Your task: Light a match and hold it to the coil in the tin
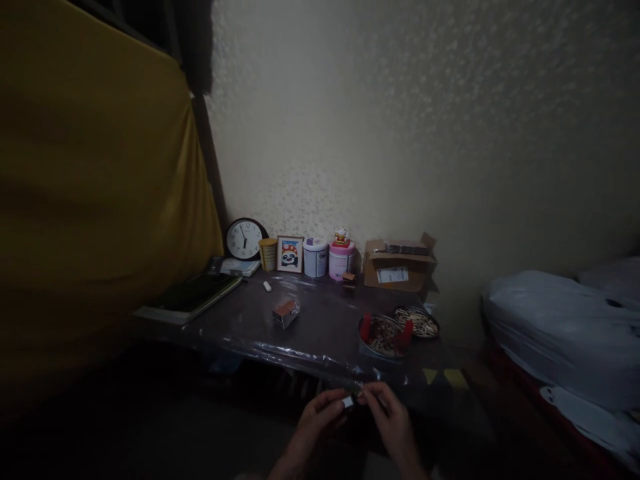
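Note:
Both of my hands are low in the head view, in front of the table's near edge. My left hand [320, 413] and my right hand [387, 413] meet fingertip to fingertip, pinching a small pale object [347, 402] between them. The room is dim, so I cannot make out what the object is. Just beyond my hands, on the plastic-covered table [320, 327], stand a round tin [383, 337] with red pieces and light sticks in it, and its lid or a second dish [417, 322] of sticks beside it.
A small clear box [285, 311] lies mid-table. Along the wall stand a clock [243, 239], a yellow cup [268, 253], a panda picture [290, 254], two tins [327, 259] and a cardboard box [399, 265]. Books [193, 295] lie left. A yellow curtain [95, 200] hangs left; a bed [560, 327] is right.

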`<move>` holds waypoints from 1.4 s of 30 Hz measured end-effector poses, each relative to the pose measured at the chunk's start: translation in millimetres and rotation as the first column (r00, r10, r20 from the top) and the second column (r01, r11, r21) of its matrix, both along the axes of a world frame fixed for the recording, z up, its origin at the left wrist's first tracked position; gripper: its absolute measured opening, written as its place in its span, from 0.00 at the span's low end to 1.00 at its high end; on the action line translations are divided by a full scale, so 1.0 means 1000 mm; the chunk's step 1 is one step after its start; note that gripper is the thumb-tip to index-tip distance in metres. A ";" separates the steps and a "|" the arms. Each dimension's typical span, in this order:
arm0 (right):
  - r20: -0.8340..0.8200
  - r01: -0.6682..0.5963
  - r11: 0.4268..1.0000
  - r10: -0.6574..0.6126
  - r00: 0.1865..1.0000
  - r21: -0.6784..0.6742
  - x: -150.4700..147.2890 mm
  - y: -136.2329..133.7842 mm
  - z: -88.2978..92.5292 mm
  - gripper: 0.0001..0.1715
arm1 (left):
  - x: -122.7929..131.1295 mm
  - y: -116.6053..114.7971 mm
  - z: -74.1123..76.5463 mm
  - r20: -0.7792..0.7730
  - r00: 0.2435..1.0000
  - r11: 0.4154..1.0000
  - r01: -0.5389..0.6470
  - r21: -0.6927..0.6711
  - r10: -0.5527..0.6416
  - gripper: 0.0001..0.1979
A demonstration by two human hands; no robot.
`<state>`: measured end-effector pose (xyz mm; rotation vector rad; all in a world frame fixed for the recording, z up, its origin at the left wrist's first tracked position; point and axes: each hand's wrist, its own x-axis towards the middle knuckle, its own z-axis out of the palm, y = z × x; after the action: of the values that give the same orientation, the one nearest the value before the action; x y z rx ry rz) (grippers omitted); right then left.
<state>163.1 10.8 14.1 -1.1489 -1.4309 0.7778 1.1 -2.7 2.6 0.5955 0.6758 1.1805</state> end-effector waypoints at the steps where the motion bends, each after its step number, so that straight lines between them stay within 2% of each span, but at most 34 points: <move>1: 0.031 0.007 1.000 -0.008 0.999 0.020 -0.001 -0.001 0.000 0.17 | 0.000 0.000 0.001 0.000 1.000 1.000 -0.001 -0.003 0.001 0.14; 5: 0.134 0.043 0.995 -0.055 0.990 0.089 -0.002 -0.002 0.000 0.16 | 0.001 0.001 0.003 -0.045 0.999 0.999 -0.031 -0.020 0.031 0.15; 10: 0.182 0.040 0.991 -0.062 0.981 0.125 -0.001 0.000 -0.004 0.14 | 0.000 0.003 -0.002 -0.075 0.996 0.998 -0.053 -0.035 0.051 0.16; 16: 0.189 0.012 0.993 -0.034 0.981 0.116 0.001 -0.001 -0.005 0.11 | 0.001 0.002 -0.002 -0.114 0.992 0.998 -0.056 -0.016 0.054 0.17; 27: 0.179 0.008 0.991 -0.033 0.983 0.136 0.000 -0.004 0.005 0.13 | 0.002 0.002 -0.004 -0.106 0.993 0.998 -0.061 -0.016 0.059 0.18; 34: 0.181 -0.014 0.993 -0.007 0.984 0.114 0.001 -0.002 0.001 0.13 | 0.001 0.001 0.001 -0.102 0.993 0.998 -0.062 -0.019 0.060 0.18; 42: 0.142 -0.024 0.996 0.011 0.990 0.089 0.001 -0.002 0.000 0.14 | 0.000 0.005 -0.003 -0.154 0.986 0.998 -0.055 0.018 0.057 0.20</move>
<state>164.1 8.8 14.2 -1.1422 -1.5794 0.6473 1.5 2.1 -0.5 0.6887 0.8210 1.2006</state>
